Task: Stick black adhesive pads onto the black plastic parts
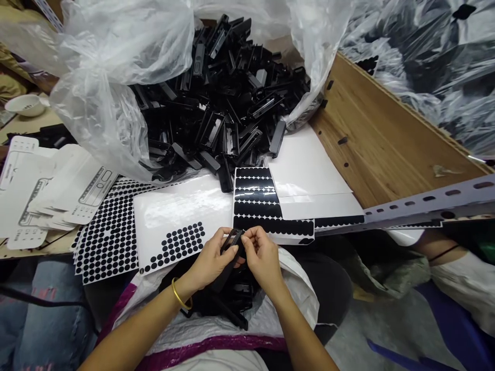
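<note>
Between my two hands, just past the table's near edge, is a black plastic part [233, 238] with an opening in it. My left hand [216, 257] grips its left side. At its right end, the fingertips of my right hand [260, 257] are pinched together against it; whether they also hold a small dot is hidden. Below, an open white sack [301, 288] on my lap holds more black parts [228, 304]. A sheet of round black stickers [181, 239], partly used, lies left of my hands. Another sheet [255, 193], with dark rows, lies beyond them.
A large heap of black plastic parts [232, 103] spills from a clear plastic bag [108, 67]. More dot sheets [112, 232] and printed white cards [58, 190] lie left. A wooden panel [386, 139] stands at right. People sit on both sides.
</note>
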Available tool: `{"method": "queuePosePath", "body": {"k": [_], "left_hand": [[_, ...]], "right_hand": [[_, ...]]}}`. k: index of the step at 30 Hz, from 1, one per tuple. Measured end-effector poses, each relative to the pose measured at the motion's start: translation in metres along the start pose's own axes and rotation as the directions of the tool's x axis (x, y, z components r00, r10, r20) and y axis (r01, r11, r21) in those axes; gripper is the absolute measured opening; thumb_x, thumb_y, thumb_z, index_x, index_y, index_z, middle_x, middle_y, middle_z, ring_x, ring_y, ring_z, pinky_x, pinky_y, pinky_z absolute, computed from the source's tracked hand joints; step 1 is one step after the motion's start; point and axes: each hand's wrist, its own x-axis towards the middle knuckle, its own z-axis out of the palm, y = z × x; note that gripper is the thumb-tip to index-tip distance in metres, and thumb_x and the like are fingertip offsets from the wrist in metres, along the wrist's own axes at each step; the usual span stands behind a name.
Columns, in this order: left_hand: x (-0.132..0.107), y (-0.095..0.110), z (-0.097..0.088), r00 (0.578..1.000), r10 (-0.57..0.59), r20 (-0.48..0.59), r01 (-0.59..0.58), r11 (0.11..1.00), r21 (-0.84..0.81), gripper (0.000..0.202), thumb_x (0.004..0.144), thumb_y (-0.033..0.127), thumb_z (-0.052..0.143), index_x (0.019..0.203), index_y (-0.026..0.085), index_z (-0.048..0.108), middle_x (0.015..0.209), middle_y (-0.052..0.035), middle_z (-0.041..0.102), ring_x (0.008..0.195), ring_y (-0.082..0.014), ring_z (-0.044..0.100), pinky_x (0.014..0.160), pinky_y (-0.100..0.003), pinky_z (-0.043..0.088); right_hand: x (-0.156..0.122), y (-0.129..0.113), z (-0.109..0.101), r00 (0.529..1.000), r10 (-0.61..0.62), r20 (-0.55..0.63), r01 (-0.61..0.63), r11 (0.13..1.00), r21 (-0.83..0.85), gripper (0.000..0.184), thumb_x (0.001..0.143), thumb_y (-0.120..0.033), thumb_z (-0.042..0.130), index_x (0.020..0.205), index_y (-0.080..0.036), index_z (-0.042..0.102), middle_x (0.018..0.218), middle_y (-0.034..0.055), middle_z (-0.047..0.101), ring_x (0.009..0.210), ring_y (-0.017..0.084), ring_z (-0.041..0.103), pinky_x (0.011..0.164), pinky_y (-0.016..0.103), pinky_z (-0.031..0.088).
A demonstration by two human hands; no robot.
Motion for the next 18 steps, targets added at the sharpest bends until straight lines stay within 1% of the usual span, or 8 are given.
{"method": "queuePosePath", "body": {"k": [3,7,9,11,12,14,15,18], "left_hand": [[-0.004,0.002,-0.004,1.000,0.000,0.014,-0.001,0.999,0.033,0.027,0.082,0.032,0.053,0.105,0.022,0.044,0.091,-0.0013,0.061,0.072,-0.0144,0.064,0.068,-0.031,0.052],[-0.009,0.024,-0.020,0.951,-0.070,0.302,-0.011,0.966,0.259,0.027,0.079,0.032,0.059,0.102,0.019,0.053,0.092,-0.0045,0.065,0.084,-0.0183,0.064,0.077,-0.032,0.049],[0.001,0.040,-0.027,0.944,-0.012,0.331,-0.115,0.926,0.360,0.025,0.076,0.035,0.062,0.095,0.019,0.059,0.096,-0.0064,0.065,0.091,-0.0203,0.062,0.081,-0.032,0.047],[0.025,0.056,-0.029,0.979,0.174,0.102,-0.201,0.877,0.436,0.026,0.079,0.040,0.058,0.093,0.019,0.059,0.097,-0.0074,0.065,0.089,-0.0202,0.061,0.078,-0.032,0.046],[0.042,0.062,-0.029,0.958,0.281,-0.061,-0.220,0.852,0.475,0.027,0.081,0.040,0.055,0.097,0.018,0.057,0.097,-0.0078,0.064,0.088,-0.0198,0.061,0.078,-0.032,0.045],[0.080,0.072,-0.028,0.861,0.423,-0.284,-0.205,0.798,0.566,0.031,0.083,0.039,0.053,0.103,0.016,0.050,0.095,-0.0095,0.063,0.086,-0.0199,0.060,0.078,-0.033,0.044],[0.098,0.076,-0.028,0.825,0.453,-0.338,-0.166,0.766,0.622,0.030,0.083,0.038,0.053,0.101,0.015,0.049,0.090,-0.0096,0.062,0.084,-0.0208,0.060,0.077,-0.033,0.043],[0.134,0.082,-0.032,0.790,0.475,-0.387,-0.104,0.727,0.679,0.009,0.084,0.024,0.051,0.088,0.016,0.049,0.071,-0.0050,0.059,0.077,-0.0215,0.060,0.074,-0.033,0.042]], "right_hand": [[-0.004,0.003,-0.002,0.998,-0.031,-0.060,0.028,0.998,-0.058,0.005,0.083,-0.023,0.047,0.087,-0.021,0.048,0.065,-0.0027,0.055,0.055,0.013,0.054,0.053,0.025,0.043],[-0.007,0.010,-0.024,0.966,-0.048,-0.256,0.034,0.998,-0.059,0.021,0.082,-0.026,0.052,0.101,-0.021,0.046,0.068,-0.0030,0.054,0.059,0.013,0.054,0.057,0.026,0.045],[-0.008,0.013,-0.033,0.958,-0.037,-0.284,0.026,0.999,-0.044,0.017,0.082,-0.027,0.052,0.097,-0.021,0.048,0.069,-0.0020,0.055,0.061,0.013,0.054,0.058,0.025,0.045],[-0.010,0.013,-0.034,0.971,-0.039,-0.236,0.028,0.998,-0.049,0.011,0.082,-0.028,0.052,0.091,-0.021,0.050,0.070,-0.0010,0.056,0.061,0.013,0.055,0.057,0.025,0.045],[-0.011,0.012,-0.031,0.982,-0.049,-0.183,0.039,0.997,-0.060,0.007,0.083,-0.027,0.050,0.087,-0.021,0.050,0.069,-0.0010,0.056,0.059,0.013,0.054,0.056,0.024,0.044],[-0.014,0.008,-0.018,0.995,-0.086,-0.042,0.082,0.992,-0.097,0.007,0.085,-0.025,0.047,0.080,-0.021,0.050,0.066,-0.0013,0.056,0.056,0.012,0.054,0.054,0.023,0.042],[-0.016,0.005,-0.010,0.993,-0.112,0.036,0.116,0.985,-0.132,0.010,0.085,-0.024,0.045,0.077,-0.021,0.050,0.064,-0.0014,0.056,0.056,0.012,0.054,0.053,0.023,0.042],[-0.019,-0.004,0.015,0.960,-0.175,0.216,0.228,0.941,-0.248,0.012,0.085,-0.020,0.043,0.075,-0.021,0.049,0.066,-0.0007,0.058,0.056,0.013,0.055,0.052,0.024,0.041]]}}
